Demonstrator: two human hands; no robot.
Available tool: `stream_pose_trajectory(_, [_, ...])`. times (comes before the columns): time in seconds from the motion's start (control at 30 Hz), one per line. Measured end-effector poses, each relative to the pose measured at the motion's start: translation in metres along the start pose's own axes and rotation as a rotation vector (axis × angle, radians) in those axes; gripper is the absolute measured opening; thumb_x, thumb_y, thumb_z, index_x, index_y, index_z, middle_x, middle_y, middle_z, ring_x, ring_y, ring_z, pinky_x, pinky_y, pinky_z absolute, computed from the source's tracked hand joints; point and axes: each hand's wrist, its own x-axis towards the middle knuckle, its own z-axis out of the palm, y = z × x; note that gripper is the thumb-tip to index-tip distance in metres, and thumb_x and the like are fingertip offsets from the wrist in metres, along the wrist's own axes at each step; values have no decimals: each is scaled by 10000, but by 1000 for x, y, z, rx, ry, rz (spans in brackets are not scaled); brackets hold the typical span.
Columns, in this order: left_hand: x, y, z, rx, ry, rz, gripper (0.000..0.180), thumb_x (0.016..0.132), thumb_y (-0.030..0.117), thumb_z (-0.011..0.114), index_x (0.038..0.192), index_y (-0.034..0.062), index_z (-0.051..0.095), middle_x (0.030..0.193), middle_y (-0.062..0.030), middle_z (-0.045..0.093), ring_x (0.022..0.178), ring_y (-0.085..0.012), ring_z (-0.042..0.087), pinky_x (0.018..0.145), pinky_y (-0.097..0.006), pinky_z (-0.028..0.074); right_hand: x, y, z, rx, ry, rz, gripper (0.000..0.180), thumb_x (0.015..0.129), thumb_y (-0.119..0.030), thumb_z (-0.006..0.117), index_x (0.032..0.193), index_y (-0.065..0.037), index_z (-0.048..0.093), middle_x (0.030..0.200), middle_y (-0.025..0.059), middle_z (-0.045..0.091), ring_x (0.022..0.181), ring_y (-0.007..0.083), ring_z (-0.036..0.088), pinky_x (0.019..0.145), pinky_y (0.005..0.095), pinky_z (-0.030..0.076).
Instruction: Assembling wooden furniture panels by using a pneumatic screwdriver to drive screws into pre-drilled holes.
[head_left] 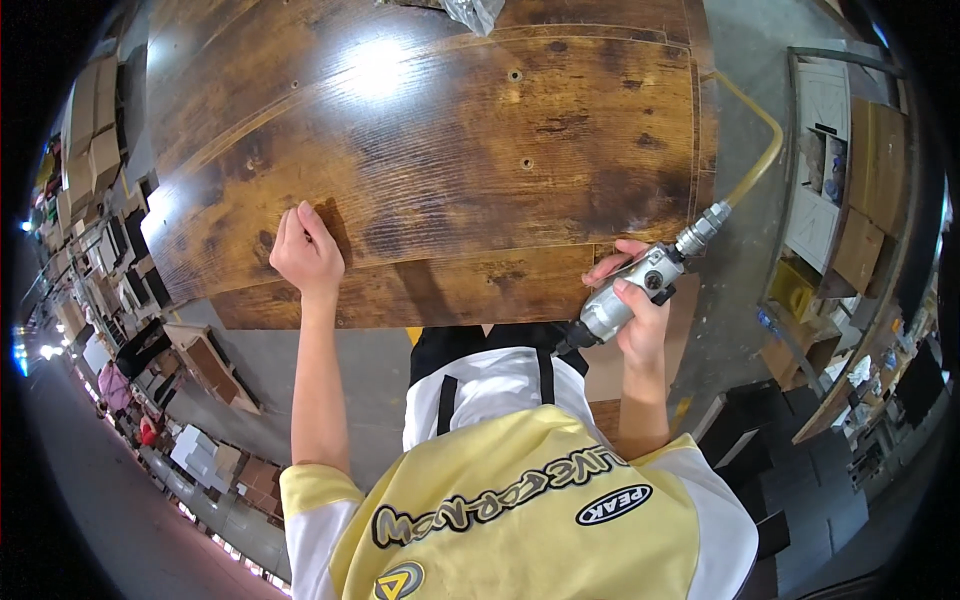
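Note:
My right hand (pixel 640 305) is wrapped round a silver air-powered driver (pixel 622 300), its dark nose pointing down and left toward my waist. A yellowish air hose (pixel 765 160) runs from the metal coupling at its other end. Over the near left part of a dark wood-grain board (pixel 430 190), my left hand (pixel 307 250) is closed with fingers curled in. What it holds, if anything, is hidden. Small round holes or fittings, such as the fitting (pixel 527 163), are set in the board's face.
A clear plastic bag (pixel 474 14) lies at the board's far edge. To the right, a shelf (pixel 870 190) holds cardboard boxes, with black panels (pixel 790 480) below it. Cartons and stacked panels line the left side, where a person in pink (pixel 114 387) shows far off.

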Motion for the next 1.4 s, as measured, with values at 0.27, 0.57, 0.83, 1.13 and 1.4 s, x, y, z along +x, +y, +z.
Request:
stream_pose_trajectory(0.27, [5, 5, 5, 27, 48, 45, 314, 960, 183, 525, 674, 54, 537, 634, -82, 547, 521, -283, 532, 468, -372, 401, 4, -1, 12, -2, 46, 2, 477, 781, -4, 532, 1255, 11, 482, 903, 171, 643, 846, 275, 652, 771, 373, 536])
stream_pose_trajectory(0.57, [6, 3, 5, -7, 47, 109, 300, 940, 242, 562, 692, 73, 579, 657, -93, 600, 557, -305, 582, 506, -397, 460, 3, -2, 17, -19, 4, -37, 455, 821, -40, 513, 1270, 8, 456, 867, 149, 626, 796, 261, 634, 726, 361, 537])
stream_pose_trajectory(0.83, [-48, 0, -53, -1576, -661, -851, 289, 946, 279, 390, 706, 121, 417, 594, 33, 384, 488, -68, 312, 437, -239, 218, -48, 23, 63, 691, -110, -76, 252, 803, -86, 559, 1043, -17, 524, 953, 126, 551, 926, 264, 559, 979, 409, 461])
stream_pose_trajectory(1.13, [-76, -82, -127, -1955, -1319, -744, 355, 1014, 378, 416, 779, 111, 420, 625, 48, 304, 500, -39, 204, 423, -207, 163, -94, 65, 229, 522, -182, -281, 252, 799, -112, 563, 1040, -44, 533, 946, 122, 582, 933, 274, 578, 1000, 452, 439])
stream_pose_trajectory(1.4, [-75, -149, -181, -2040, -1354, -706, 440, 1041, 368, 357, 861, 6, 531, 591, 55, 300, 467, -36, 221, 417, -205, 181, -116, 97, 331, 379, -131, -572, 266, 826, -108, 526, 1082, -36, 519, 987, 150, 595, 964, 309, 593, 998, 507, 443])
